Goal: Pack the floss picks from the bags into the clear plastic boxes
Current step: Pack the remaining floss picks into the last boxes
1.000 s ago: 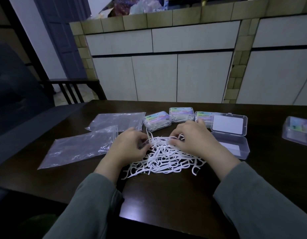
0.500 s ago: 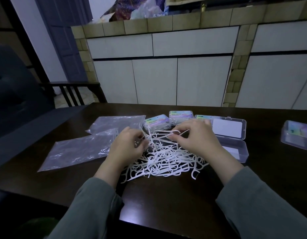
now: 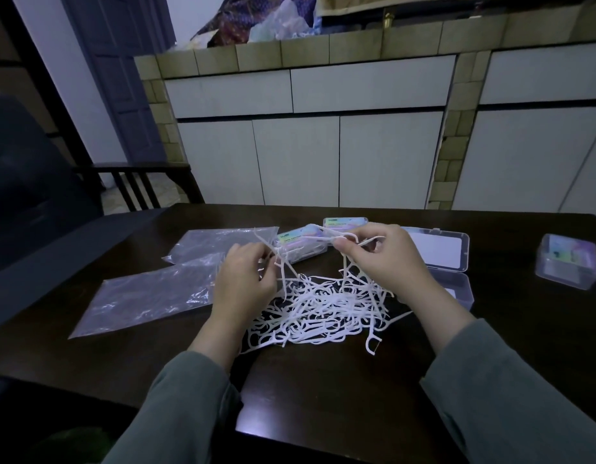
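Fingers of the left hand and right hand pinch floss picks lifted from the white heap on the dark table; open clear box just right (lid up); empty bags left.

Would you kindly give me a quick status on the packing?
Left hand and right hand both pinching picks off the pile. Open box waiting right of it. Nothing in the way.
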`<action>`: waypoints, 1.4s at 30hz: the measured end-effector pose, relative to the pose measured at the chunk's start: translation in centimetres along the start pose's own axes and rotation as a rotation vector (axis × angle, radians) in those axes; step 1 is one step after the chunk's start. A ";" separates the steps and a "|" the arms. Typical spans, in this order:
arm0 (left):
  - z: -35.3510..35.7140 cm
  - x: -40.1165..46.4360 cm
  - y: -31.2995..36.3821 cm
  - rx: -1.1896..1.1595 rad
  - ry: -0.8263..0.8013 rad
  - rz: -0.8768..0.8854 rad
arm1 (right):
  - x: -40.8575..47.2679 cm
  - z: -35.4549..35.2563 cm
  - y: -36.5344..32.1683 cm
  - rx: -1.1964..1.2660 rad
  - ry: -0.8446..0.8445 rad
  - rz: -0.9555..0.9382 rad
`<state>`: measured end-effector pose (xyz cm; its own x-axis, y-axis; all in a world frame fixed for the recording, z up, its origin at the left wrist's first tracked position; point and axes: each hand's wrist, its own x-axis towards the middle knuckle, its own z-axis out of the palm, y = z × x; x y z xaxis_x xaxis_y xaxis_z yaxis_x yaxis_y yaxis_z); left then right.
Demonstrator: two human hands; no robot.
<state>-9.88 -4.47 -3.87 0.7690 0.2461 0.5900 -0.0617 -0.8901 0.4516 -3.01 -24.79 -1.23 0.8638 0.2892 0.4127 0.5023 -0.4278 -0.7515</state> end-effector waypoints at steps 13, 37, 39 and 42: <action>1.3 1.6 4.6 -0.079 0.101 0.081 | 0.1 -3.0 0.5 0.323 0.114 0.025; 8.3 4.0 11.9 -0.338 -0.088 -0.059 | -1.4 -9.5 8.0 -0.196 -0.031 0.228; 8.3 3.8 11.9 -0.356 -0.113 -0.049 | -1.4 -9.9 8.4 -0.260 -0.043 0.251; 8.2 3.5 12.0 -0.353 -0.131 -0.049 | -1.4 -10.3 7.8 -0.380 -0.038 0.289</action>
<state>-2.73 -17.45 -1.90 0.8497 0.2137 0.4820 -0.2208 -0.6860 0.6933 0.11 -37.35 -2.37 0.9716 0.1406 0.1902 0.2275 -0.7759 -0.5884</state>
